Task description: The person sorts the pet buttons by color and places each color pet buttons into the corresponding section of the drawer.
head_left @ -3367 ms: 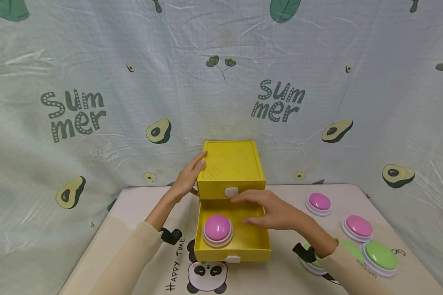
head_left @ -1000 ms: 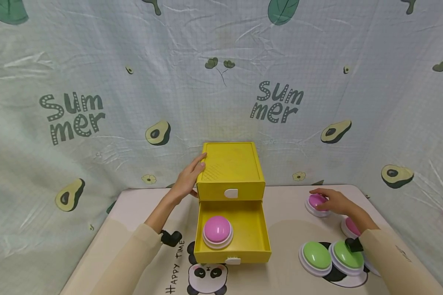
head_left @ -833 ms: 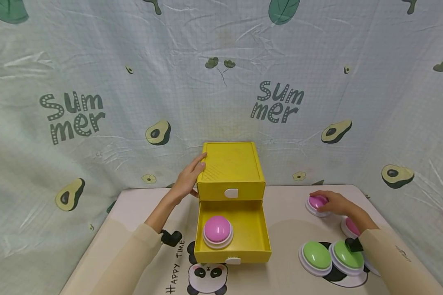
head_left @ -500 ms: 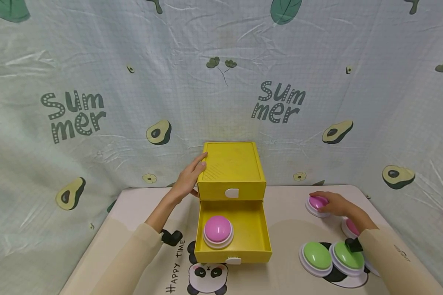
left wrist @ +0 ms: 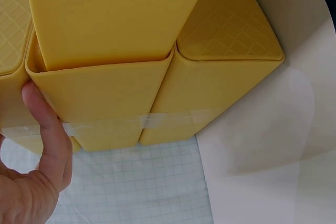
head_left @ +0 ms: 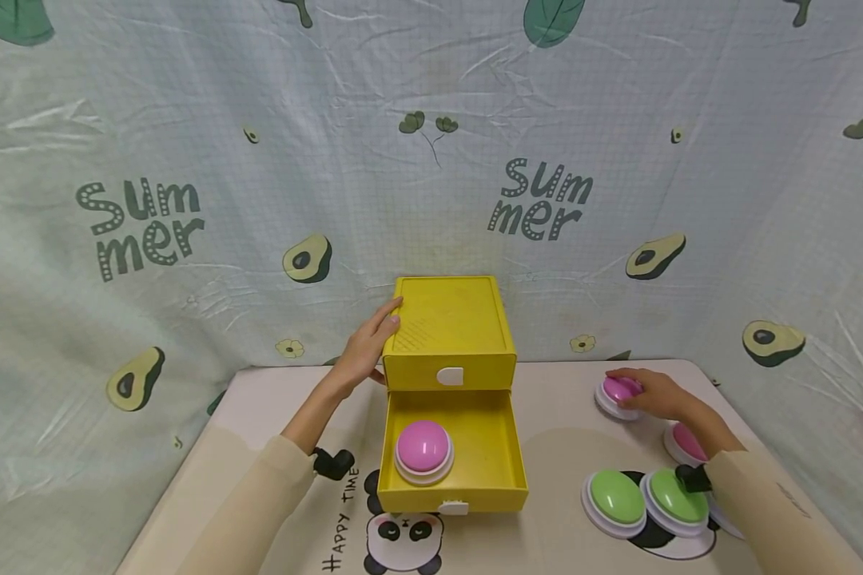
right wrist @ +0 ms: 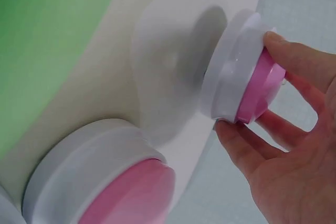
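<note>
A yellow two-tier drawer box [head_left: 449, 315] stands at the back middle of the table, its lower drawer [head_left: 485, 447] pulled out. Inside that drawer, on the left, sits a pink push button [head_left: 423, 446] with a white base. My left hand [head_left: 362, 351] rests along the box's left side, fingertips at the top edge; in the left wrist view a finger [left wrist: 50, 135] lies against a yellow wall [left wrist: 105, 93]. Back right, my right hand [head_left: 658, 395] grips another pink push button [head_left: 622, 389]. The right wrist view shows thumb and fingers around its white base [right wrist: 228, 72].
Two green push buttons [head_left: 618, 497] [head_left: 678, 493] stand at the front right. A further pink button [head_left: 686, 441] and a white base beside the green ones are partly hidden by my right arm. A patterned cloth [head_left: 431, 160] hangs behind the table.
My right hand has moved from over the open drawer to the pink push button at the back right and now holds it. My left hand has stayed on the box.
</note>
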`<state>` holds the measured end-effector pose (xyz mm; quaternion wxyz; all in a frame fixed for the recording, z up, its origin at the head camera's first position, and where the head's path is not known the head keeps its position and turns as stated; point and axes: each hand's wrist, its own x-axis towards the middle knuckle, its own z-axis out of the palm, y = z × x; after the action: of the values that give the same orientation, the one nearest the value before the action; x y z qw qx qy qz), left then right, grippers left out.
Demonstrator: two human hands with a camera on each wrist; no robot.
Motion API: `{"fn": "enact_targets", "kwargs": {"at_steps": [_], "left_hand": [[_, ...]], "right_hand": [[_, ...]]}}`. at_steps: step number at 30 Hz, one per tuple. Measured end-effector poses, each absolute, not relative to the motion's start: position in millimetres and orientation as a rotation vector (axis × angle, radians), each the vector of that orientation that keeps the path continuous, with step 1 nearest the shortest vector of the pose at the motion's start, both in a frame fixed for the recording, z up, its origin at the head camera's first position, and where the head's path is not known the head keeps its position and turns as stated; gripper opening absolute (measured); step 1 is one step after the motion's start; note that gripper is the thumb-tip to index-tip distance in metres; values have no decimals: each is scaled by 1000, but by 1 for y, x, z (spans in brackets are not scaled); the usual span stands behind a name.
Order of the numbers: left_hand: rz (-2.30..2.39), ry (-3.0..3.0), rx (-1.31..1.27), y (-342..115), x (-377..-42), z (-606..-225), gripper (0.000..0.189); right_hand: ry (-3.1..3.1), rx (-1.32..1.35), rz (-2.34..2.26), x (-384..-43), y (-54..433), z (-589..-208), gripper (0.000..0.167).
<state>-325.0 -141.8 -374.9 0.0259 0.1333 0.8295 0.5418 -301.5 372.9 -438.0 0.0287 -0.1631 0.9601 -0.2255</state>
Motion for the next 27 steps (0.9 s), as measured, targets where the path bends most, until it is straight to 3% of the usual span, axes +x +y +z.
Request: {"fn": "enact_targets", "kwargs": {"at_steps": [18,27], "left_hand": [[1665,2579,403,-142,-323,-374,59],[1663,2574,418,-142,-322,-375,59]], "right_hand": [[3052,-666,-770,-292,347,-408,51],[3073,-730,-728,-268,311,-377,51]]}}
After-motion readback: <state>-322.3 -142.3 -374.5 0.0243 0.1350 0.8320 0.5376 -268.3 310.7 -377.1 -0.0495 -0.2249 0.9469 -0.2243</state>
